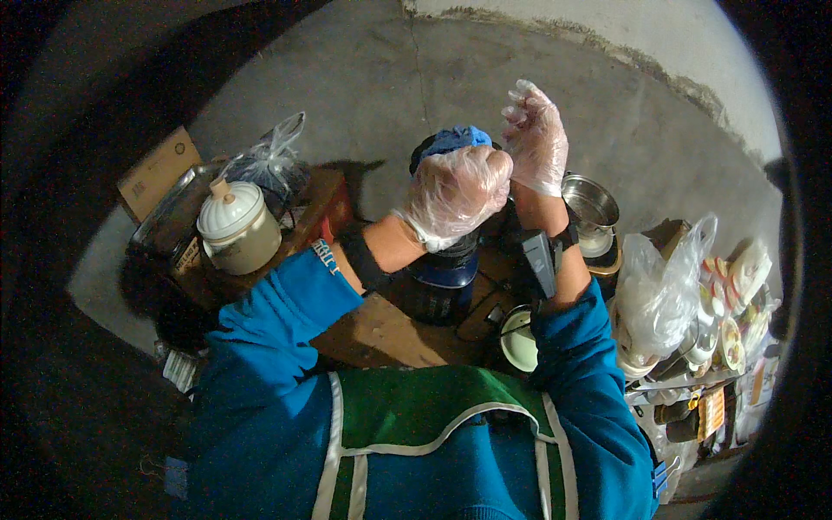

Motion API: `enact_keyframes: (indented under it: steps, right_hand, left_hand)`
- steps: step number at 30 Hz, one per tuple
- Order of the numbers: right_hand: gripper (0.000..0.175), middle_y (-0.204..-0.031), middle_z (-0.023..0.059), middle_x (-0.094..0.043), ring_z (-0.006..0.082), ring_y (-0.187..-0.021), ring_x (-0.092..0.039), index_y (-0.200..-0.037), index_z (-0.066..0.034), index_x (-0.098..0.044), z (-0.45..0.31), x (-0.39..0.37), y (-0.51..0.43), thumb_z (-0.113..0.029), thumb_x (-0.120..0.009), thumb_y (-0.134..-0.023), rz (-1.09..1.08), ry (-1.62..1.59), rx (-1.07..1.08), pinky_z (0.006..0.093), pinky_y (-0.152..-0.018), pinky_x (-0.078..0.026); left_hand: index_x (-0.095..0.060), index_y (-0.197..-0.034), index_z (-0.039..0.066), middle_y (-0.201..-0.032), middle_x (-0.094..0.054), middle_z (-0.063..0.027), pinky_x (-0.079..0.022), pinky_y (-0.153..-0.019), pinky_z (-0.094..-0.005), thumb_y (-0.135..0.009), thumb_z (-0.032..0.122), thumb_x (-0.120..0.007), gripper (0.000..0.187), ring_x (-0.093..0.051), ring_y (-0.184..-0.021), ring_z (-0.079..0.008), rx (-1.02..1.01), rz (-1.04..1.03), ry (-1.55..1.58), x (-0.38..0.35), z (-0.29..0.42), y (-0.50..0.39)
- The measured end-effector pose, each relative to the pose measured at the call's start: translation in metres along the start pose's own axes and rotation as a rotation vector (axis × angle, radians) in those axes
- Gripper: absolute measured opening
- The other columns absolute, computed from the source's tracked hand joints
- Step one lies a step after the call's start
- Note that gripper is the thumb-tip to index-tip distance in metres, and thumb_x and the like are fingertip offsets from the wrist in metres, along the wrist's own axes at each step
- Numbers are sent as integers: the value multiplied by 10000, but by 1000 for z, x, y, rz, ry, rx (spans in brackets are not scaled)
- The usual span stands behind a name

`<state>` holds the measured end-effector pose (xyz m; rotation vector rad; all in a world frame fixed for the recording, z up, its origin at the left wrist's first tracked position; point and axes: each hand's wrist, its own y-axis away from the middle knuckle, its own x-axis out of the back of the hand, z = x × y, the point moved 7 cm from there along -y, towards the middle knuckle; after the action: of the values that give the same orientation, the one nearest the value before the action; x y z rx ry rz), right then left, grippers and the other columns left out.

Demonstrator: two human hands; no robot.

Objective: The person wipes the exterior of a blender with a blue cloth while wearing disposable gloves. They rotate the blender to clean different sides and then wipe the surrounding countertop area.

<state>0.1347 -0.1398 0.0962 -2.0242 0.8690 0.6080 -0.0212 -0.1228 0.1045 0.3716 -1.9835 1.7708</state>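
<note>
Both hands wear thin clear plastic gloves. My left hand [463,188] is curled, at the wrist of the other hand; whether it pinches the glove's cuff there cannot be made out. My right hand [538,140] is raised, palm turned inward, with fingers partly bent and apart and nothing in it. Behind and below my left hand stands a dark appliance [442,292], partly hidden, and a blue cloth [458,140] shows just beyond the knuckles. A black band with a grey device [539,263] is strapped at my right wrist.
A lidded ceramic pot [239,227] stands at left beside a knotted plastic bag [276,159] and cardboard [162,172]. A steel pot [590,201] is right of my hands, a pale green bowl [520,341] nearer me. Plastic bags [656,299] and dishes crowd a rack at far right.
</note>
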Motion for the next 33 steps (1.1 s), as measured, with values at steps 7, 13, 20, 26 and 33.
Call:
enact_keyframes:
  steps: [7, 13, 20, 26, 33]
  right_hand:
    - [231, -921, 59, -612, 142, -735, -521, -1075, -45, -626, 19, 2, -1, -195, -559, -912, -26, -120, -181, 262, -625, -413]
    - [244, -897, 63, -596, 153, -735, -512, -1100, -10, -614, 31, 8, -3, -161, -559, -916, -64, -154, -286, 274, -622, -420]
    - [317, -996, 57, -580, 169, -804, -547, -1184, -15, -576, 24, -7, 8, -179, -581, -912, -303, 123, -96, 278, -733, -488]
    - [280, -935, 55, -604, 167, -826, -569, -1143, -34, -607, 32, -14, 15, -200, -558, -924, -258, 39, -277, 276, -734, -488]
    - [283, -935, 47, -584, 158, -836, -549, -1155, -31, -593, 42, -18, 11, -208, -515, -949, -338, 85, -290, 274, -740, -456]
  left_hand:
    - [-555, -836, 66, -792, -604, -106, -511, -596, -371, -799, 111, -660, 121, -624, -741, -299, 32, 36, 90, -2, 3, 0]
    - [-610, -840, 82, -783, -631, -134, -487, -680, -393, -814, 121, -677, 81, -630, -755, -318, 196, -129, 624, -17, -15, 1]
    - [-565, -879, 60, -847, -608, -84, -476, -740, -337, -784, 73, -708, 173, -600, -791, -245, 222, -261, 605, -10, -24, -9]
    - [-591, -872, 60, -832, -622, -127, -492, -687, -371, -792, 146, -703, 163, -622, -779, -315, 59, -309, 252, -4, -20, -10]
    - [-580, -799, 72, -762, -612, -119, -493, -628, -391, -774, 130, -690, 127, -618, -710, -326, -19, -203, 342, 0, -18, -9]
